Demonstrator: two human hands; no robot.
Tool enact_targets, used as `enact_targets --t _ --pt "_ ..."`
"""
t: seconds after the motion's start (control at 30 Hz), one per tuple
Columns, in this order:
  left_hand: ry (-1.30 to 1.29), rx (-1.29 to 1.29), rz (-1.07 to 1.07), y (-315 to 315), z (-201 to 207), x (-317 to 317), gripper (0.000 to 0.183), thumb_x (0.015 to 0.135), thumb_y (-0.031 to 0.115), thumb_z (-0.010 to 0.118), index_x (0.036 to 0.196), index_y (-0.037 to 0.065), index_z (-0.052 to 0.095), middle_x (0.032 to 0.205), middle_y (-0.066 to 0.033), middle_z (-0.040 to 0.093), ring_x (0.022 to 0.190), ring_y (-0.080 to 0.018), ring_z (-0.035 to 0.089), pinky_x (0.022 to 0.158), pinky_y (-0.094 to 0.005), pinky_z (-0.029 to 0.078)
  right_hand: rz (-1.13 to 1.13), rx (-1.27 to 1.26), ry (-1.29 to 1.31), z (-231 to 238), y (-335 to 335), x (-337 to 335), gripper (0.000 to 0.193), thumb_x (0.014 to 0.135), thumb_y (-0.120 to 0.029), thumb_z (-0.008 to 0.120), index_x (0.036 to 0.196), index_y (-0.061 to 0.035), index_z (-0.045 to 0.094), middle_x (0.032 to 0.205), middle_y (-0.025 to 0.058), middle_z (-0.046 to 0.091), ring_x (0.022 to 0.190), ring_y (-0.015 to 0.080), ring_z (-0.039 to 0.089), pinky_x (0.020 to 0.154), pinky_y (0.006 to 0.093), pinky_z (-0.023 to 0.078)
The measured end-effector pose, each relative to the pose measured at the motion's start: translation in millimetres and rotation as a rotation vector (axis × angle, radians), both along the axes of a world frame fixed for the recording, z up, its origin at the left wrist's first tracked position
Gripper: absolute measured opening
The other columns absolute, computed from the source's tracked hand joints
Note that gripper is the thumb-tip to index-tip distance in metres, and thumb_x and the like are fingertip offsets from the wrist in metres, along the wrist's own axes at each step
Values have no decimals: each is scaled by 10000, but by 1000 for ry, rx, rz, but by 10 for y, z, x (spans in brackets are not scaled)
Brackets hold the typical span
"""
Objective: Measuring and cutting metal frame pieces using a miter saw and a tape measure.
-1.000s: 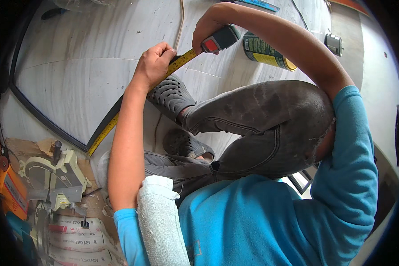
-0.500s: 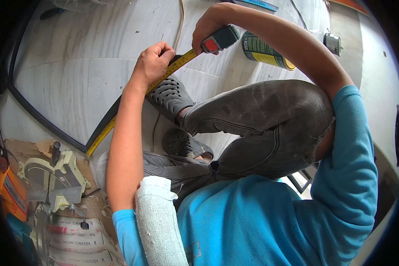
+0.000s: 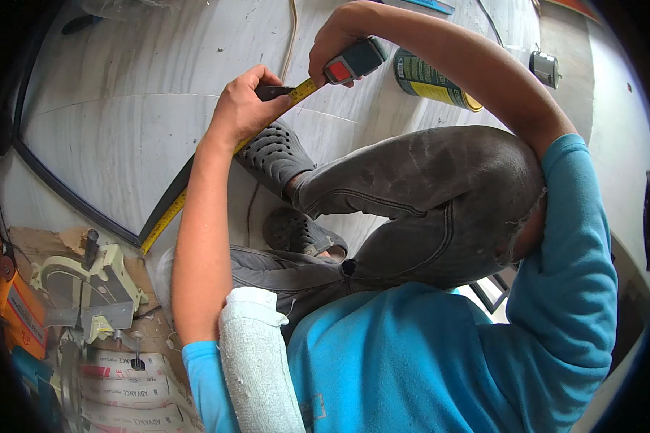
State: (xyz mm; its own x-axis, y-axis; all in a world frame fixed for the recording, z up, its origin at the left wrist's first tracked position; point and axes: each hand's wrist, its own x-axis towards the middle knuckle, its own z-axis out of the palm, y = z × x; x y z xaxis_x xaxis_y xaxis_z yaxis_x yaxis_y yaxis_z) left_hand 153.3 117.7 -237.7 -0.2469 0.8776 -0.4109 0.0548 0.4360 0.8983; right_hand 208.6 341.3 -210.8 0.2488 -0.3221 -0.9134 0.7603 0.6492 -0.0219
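Observation:
My right hand (image 3: 330, 47) is closed around a tape measure (image 3: 355, 60) with a dark case and a red patch. Its yellow blade (image 3: 303, 91) runs out to the lower left, under my left forearm. My left hand (image 3: 245, 107) pinches the end of a black strip (image 3: 273, 92), its thumb lying along the blade. The strip lies beside the blade down to a sharp corner at the left, where the blade's far end (image 3: 150, 242) meets it. My palm and forearm hide the middle of both.
A green and yellow can (image 3: 433, 83) lies near my right forearm, with a small metal canister (image 3: 544, 69) beyond. At lower left are a mitre saw (image 3: 94, 289), an orange tool (image 3: 19, 314) and printed sacks (image 3: 126, 390). A cord (image 3: 292, 36) crosses the pale floor.
My left thumb has shifted down along the blade and away from the fingertips, showing more of the black strip's end. The tape measure has moved slightly left and up with my right hand.

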Motion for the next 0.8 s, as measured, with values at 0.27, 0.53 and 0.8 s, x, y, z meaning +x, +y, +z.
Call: enact_targets --t 0.27,0.53,0.8 --pt "10 -9 3 -45 -10 -10 342 704 290 766 890 56 598 786 -9 613 732 -100 556 686 -261 457 -23 24 -16 41 -67 -16 252 855 -353 591 728 -137 618 640 -13 632 489 107 568 460 292 461" --pt "25 10 -3 -11 -38 -1 376 691 302 788 896 54 593 783 -6 610 731 -100 553 687 -256 449 3 30 12 91 -43 17 267 840 -378 609 722 -140 623 660 -1 645 512 121 582 485 298 469" --pt "-22 25 -16 30 -66 0 327 715 255 779 890 55 589 782 6 614 725 -81 547 683 -249 445 -55 10 -112 -6 33 51 259 825 -365 609 691 -143 596 641 -6 634 514 118 582 487 299 468"
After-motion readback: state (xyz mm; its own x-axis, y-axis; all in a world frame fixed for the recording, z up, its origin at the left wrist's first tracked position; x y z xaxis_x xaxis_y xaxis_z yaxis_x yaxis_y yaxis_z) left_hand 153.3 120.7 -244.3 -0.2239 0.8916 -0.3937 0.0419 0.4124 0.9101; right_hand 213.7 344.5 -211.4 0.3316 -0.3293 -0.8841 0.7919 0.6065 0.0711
